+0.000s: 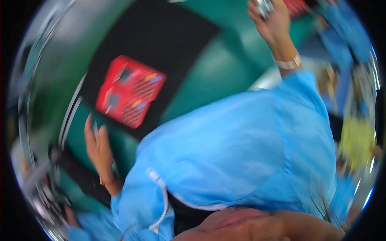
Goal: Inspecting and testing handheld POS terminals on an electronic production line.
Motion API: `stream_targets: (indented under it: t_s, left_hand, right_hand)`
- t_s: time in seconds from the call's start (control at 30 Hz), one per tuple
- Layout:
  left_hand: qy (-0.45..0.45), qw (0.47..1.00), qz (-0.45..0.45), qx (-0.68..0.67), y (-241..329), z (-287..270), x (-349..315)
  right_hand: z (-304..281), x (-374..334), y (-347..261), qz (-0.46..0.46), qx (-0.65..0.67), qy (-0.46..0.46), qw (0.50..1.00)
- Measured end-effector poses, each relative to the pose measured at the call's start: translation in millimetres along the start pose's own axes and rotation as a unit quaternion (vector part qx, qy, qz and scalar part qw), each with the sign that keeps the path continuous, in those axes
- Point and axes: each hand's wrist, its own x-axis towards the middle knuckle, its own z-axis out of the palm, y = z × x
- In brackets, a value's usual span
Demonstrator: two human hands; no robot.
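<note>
My right hand (pixel 275 26), reaching far out at the upper right, is closed on a small silvery metal part (pixel 265 8); the picture's top edge comes close to it and blur hides its kind. At the lower left, my left hand (pixel 98 150) is beside the near left corner of a red tray. Between its forefinger and thumb shows a thin pale stick-like thing (pixel 96 129), too smeared to name. The red tray (pixel 113 80) lies on a black mat (pixel 161 36), apart from both hands. It carries grey blocks, rows of small slots and some blue and yellow bits.
The black mat lies on a green table (pixel 213 68). Part of another red tray (pixel 296 7) shows beyond my right hand. People in blue sleeves (pixel 341 32) are at the right, with another at the lower left. A yellow thing (pixel 356 142) stands at the right edge.
</note>
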Motion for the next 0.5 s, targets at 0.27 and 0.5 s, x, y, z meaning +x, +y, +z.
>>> stream_targets:
  t_s: [0.27, 0.5]
  left_hand:
    - [-0.045, 0.998, 0.003, 0.037, 27, 21, 33]
    - [-0.053, 0.995, -0.006, 0.083, 28, 17, 28]
  right_hand:
    - [-175, -244, -163, -0.205, 0.128, 0.451, 0.859]
    - [-217, -175, -42, -0.091, -0.099, 0.615, 0.777]
